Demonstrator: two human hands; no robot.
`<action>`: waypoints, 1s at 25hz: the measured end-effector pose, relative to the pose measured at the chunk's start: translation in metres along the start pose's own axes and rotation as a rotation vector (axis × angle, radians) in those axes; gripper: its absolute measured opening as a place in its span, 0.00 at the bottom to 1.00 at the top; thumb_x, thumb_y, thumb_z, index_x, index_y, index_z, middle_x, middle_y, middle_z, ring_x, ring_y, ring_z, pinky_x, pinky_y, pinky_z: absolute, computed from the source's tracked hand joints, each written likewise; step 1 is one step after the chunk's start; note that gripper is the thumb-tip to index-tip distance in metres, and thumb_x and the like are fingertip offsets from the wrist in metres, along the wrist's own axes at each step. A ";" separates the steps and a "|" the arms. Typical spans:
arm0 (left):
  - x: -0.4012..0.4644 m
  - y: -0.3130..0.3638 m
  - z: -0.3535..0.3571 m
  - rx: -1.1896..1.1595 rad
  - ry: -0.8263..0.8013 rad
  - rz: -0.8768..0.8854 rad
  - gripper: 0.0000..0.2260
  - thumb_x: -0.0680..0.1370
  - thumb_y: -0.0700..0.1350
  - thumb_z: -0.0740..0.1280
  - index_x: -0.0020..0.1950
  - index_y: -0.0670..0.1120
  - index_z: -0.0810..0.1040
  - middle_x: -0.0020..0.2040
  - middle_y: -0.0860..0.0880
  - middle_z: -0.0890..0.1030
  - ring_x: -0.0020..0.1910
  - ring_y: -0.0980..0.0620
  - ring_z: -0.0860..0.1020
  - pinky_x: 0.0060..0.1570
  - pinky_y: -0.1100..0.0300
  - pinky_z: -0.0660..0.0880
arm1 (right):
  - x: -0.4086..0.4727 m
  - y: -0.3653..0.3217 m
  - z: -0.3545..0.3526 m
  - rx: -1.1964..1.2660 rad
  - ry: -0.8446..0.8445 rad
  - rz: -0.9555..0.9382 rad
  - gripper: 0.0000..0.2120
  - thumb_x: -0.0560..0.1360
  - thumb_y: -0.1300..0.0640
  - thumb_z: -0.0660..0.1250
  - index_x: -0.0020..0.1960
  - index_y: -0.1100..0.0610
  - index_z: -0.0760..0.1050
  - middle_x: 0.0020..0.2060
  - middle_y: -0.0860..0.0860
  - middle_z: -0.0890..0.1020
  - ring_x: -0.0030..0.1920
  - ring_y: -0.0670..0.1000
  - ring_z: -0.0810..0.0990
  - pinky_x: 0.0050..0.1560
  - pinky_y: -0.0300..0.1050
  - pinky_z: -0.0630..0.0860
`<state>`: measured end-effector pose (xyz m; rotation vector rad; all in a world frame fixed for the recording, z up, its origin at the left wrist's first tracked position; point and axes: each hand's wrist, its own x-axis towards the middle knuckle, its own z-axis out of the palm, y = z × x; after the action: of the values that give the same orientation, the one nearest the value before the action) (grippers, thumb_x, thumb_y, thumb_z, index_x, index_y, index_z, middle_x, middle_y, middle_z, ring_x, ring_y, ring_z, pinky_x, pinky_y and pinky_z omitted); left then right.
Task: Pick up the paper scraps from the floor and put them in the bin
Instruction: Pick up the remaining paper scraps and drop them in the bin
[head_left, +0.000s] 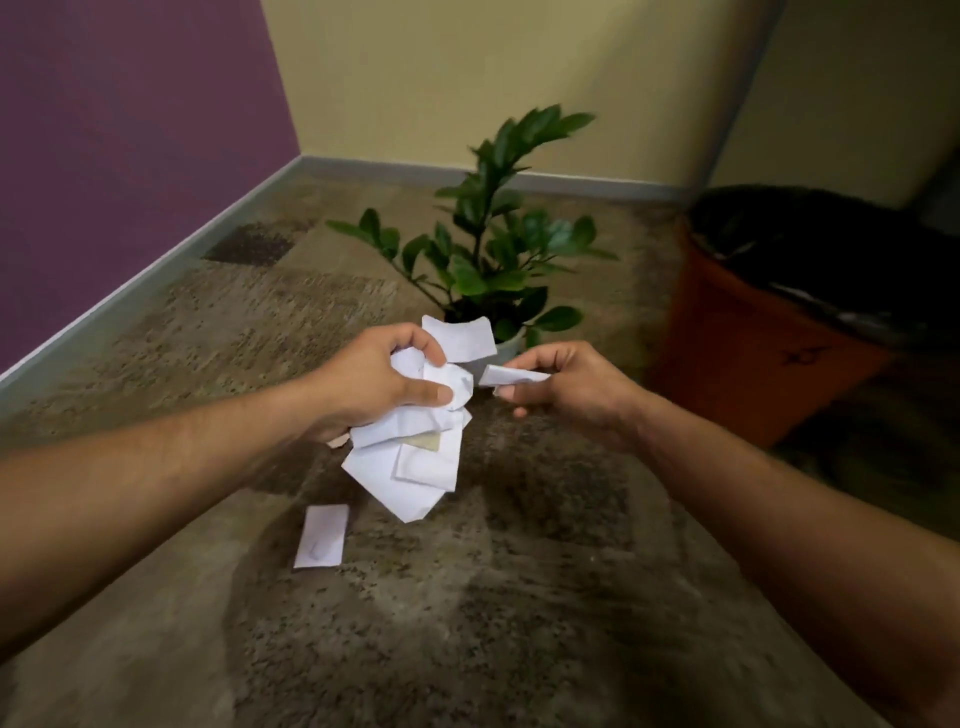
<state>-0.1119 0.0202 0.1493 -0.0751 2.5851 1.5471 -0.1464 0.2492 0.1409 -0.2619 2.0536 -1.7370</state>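
Observation:
My left hand (379, 382) is closed around a bunch of white paper scraps (415, 457), which stick out above and hang below the fist. A small folded white scrap (511, 375) is pinched in the fingers of my right hand (566, 389), just right of the bunch and close to it. One white paper scrap (321, 535) lies flat on the carpet, below and left of my hands. The orange bin (753, 353) with a black liner stands at the right, beyond my right hand.
A potted green plant (493, 249) in a white pot stands on the carpet right behind my hands. The patterned brown carpet (467, 623) runs to a purple wall on the left and a yellow wall at the back.

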 end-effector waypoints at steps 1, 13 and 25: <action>0.005 0.022 0.008 0.010 -0.019 0.028 0.14 0.66 0.44 0.80 0.47 0.51 0.80 0.46 0.52 0.82 0.40 0.54 0.80 0.30 0.64 0.76 | -0.010 -0.010 -0.012 0.017 0.037 -0.033 0.07 0.71 0.73 0.71 0.43 0.63 0.81 0.29 0.49 0.83 0.29 0.44 0.80 0.31 0.35 0.77; 0.107 0.245 0.153 -0.330 -0.202 0.164 0.14 0.69 0.36 0.77 0.46 0.47 0.76 0.51 0.42 0.83 0.40 0.45 0.84 0.37 0.49 0.83 | -0.080 -0.082 -0.216 0.295 0.776 -0.238 0.08 0.72 0.71 0.71 0.44 0.60 0.80 0.39 0.54 0.83 0.34 0.47 0.81 0.35 0.34 0.78; 0.179 0.283 0.239 -0.210 -0.148 0.035 0.13 0.75 0.49 0.71 0.55 0.43 0.80 0.50 0.44 0.84 0.46 0.47 0.82 0.41 0.55 0.80 | -0.038 -0.067 -0.281 -0.226 0.874 0.017 0.21 0.72 0.49 0.75 0.62 0.56 0.79 0.55 0.52 0.83 0.53 0.52 0.82 0.54 0.50 0.80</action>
<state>-0.2993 0.3683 0.2607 0.0624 2.3176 1.7600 -0.2462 0.5021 0.2468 0.5529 2.8278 -1.7798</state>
